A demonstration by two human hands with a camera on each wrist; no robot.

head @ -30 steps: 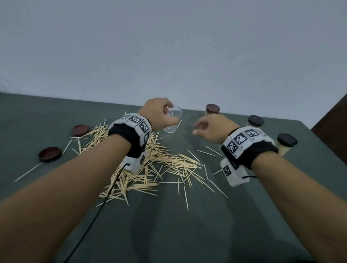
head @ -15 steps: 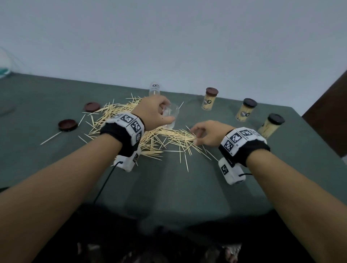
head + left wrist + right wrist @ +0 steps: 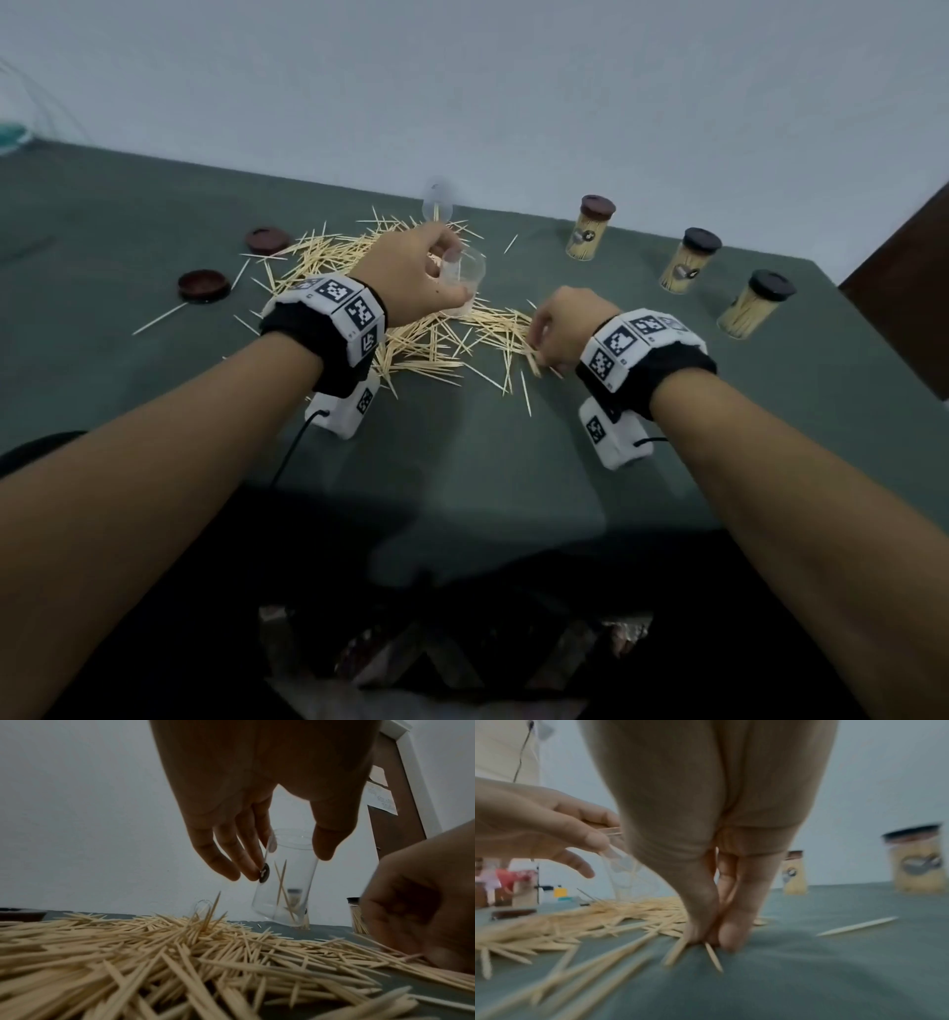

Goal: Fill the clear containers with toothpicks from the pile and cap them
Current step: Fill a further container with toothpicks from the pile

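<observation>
My left hand (image 3: 441, 280) grips a clear container (image 3: 464, 282) by its sides, just above the toothpick pile (image 3: 411, 334). The left wrist view shows the container (image 3: 285, 882) tilted, mouth up, with a few toothpicks inside, over the pile (image 3: 154, 953). At the pile's right edge my right hand (image 3: 539, 342) is lowered onto the table. In the right wrist view its fingertips (image 3: 727, 939) pinch a couple of toothpicks (image 3: 712, 956) against the cloth. A second clear container (image 3: 436, 198) sits behind the pile.
Three filled, capped containers (image 3: 590, 228) (image 3: 688, 259) (image 3: 755, 303) stand at the back right. Two loose brown caps (image 3: 267, 239) (image 3: 203, 285) lie left of the pile. The green table (image 3: 488, 462) ends near me; a wall runs behind it.
My right hand came down from mid-air onto the pile's right edge and closed its fingertips on toothpicks. My left hand lowered the container toward the pile. The head view tilted down.
</observation>
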